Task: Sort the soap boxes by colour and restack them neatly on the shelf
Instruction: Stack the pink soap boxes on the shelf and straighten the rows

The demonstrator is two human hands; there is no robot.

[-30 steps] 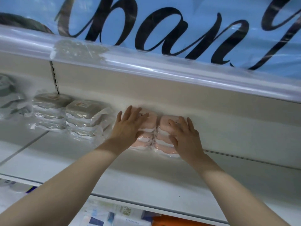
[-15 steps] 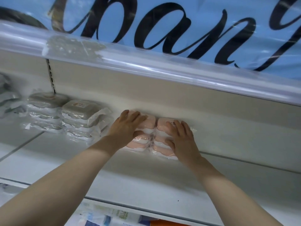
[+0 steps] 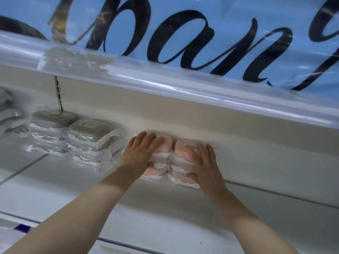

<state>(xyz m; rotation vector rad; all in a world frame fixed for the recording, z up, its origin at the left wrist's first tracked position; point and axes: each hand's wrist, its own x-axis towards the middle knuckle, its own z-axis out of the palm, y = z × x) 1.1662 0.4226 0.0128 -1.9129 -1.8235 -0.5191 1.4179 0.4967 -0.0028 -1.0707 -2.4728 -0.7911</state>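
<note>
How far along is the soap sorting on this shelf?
Done: grey soap boxes sit in two stacks, pink soap boxes in two stacks beside them. In hand: the left hand and right hand press on the pink stacks, probably squaring them. Left: wrapped items at the far left, too blurred to judge.

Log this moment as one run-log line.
left hand: on left pink stack | right hand: on right pink stack | both: side by side on shelf | grey stacks: apart, to their left
</note>
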